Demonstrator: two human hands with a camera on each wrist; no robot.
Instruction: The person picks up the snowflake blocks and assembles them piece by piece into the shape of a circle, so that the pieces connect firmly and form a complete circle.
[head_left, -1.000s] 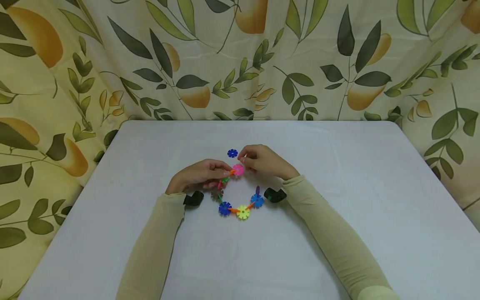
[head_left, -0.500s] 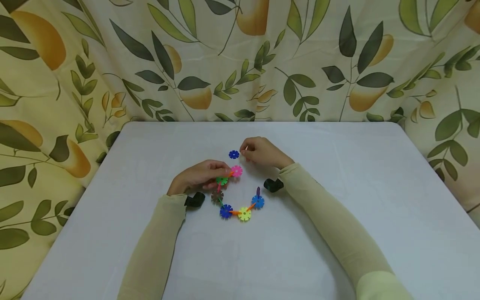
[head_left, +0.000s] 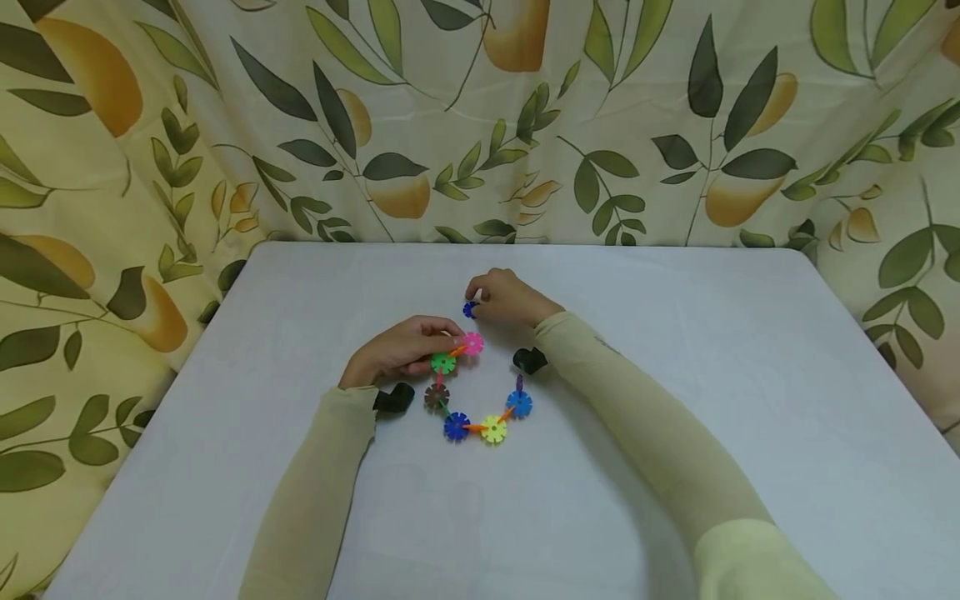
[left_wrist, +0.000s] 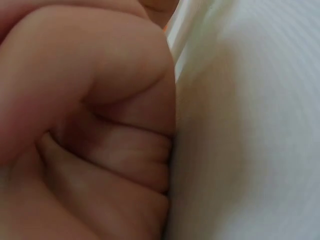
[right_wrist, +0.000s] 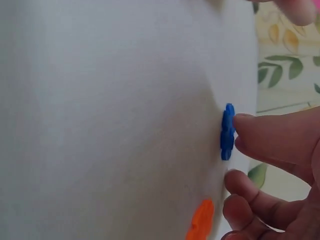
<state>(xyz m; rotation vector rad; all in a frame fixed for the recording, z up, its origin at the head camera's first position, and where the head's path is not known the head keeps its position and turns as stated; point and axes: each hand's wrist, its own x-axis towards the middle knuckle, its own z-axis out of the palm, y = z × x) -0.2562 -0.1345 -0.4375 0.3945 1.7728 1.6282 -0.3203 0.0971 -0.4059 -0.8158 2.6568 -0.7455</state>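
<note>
My left hand (head_left: 405,346) pinches the upper end of a chain of interlocking plastic snowflake discs, at the orange disc (head_left: 457,352) beside the pink disc (head_left: 473,343). The chain curves down through green (head_left: 443,363), brown (head_left: 437,397), dark blue (head_left: 457,427), yellow (head_left: 493,430) and light blue (head_left: 519,405) discs to a purple one (head_left: 519,383). My right hand (head_left: 512,298) holds thumb and finger at a loose blue snowflake disc (right_wrist: 227,132), low at the table. In the left wrist view, curled fingers (left_wrist: 85,110) hide the discs.
An orange piece (right_wrist: 201,220) lies below my right fingers in the right wrist view. The white-covered table (head_left: 637,350) carries everything. Leaf-and-fruit patterned cloth (head_left: 480,125) hangs behind it and at its sides. A black wrist camera (head_left: 530,360) sits close to the purple disc.
My right hand has moved away from the pink disc, up and then left, onto the loose blue disc. My left hand keeps its grip on the chain and has hardly moved.
</note>
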